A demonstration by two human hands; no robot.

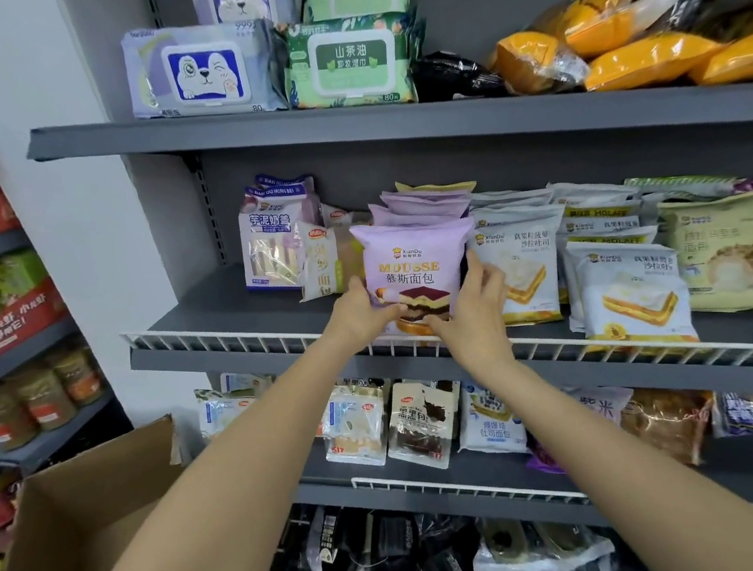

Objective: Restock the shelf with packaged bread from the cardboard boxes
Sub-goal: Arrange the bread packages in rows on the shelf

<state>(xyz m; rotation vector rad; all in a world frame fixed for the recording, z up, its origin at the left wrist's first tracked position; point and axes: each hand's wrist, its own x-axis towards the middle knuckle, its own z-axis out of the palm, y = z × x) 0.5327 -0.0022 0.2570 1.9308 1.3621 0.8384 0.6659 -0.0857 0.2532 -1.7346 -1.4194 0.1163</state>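
Two hands grip one purple mousse pack (416, 275) upright at the front of the middle shelf (234, 313), just behind its white wire rail (228, 340). L hand (358, 309) curls round the pack's left edge; R hand (474, 315) pinches the right edge w/ thumb on its lower front. More purple packs stack behind it, white sandwich packs (520, 266) just beside, to the right. Cardboard box (84, 515) sits open at lower left.
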